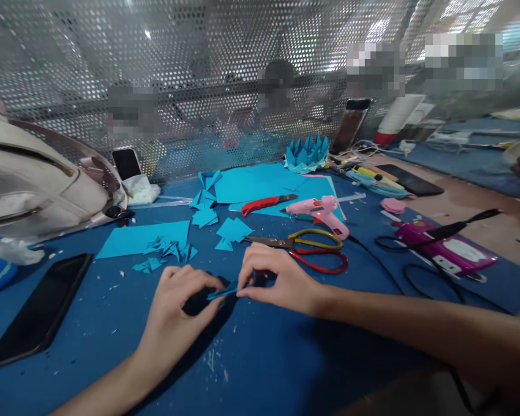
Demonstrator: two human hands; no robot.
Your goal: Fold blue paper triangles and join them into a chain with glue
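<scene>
Between both hands, just over the blue table, is a small folded piece of blue paper. My left hand pinches its left end between thumb and fingertips. At the other end, my right hand grips it with thumb and index finger, the fingers curled. Beyond my hands lie several folded blue paper pieces and a few cut ones. Scissors with yellow and red handles rest just behind my right hand. A spiky folded blue paper ring stands at the back.
A pink glue gun and a red-handled cutter lie past the scissors, near blue paper sheets. A black phone and a pale bag are at left. To the right sits a purple power strip with black cables.
</scene>
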